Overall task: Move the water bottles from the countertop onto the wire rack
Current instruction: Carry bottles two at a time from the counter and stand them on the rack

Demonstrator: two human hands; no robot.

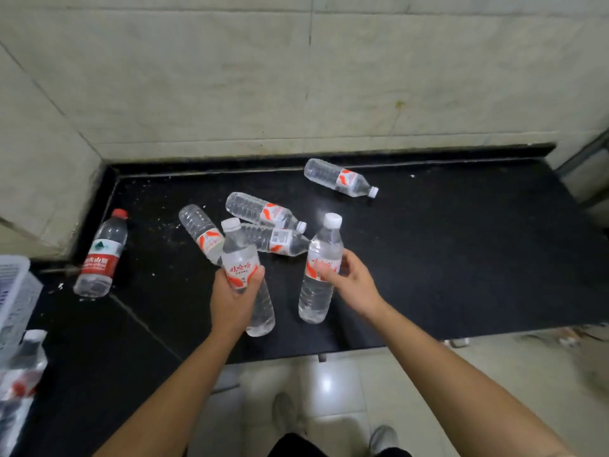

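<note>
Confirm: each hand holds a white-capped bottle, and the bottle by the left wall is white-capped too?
Not quite: the head view shows the bottle by the left wall has a red cap. The left hand holds a white-capped bottle, the right hand a second white-capped bottle.

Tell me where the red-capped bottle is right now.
Head view: the red-capped bottle sits far left on the countertop, by the wall corner, just beyond the white basket.

The left edge cuts off a white basket (14,288) and a blurred bottle (24,371).
</note>
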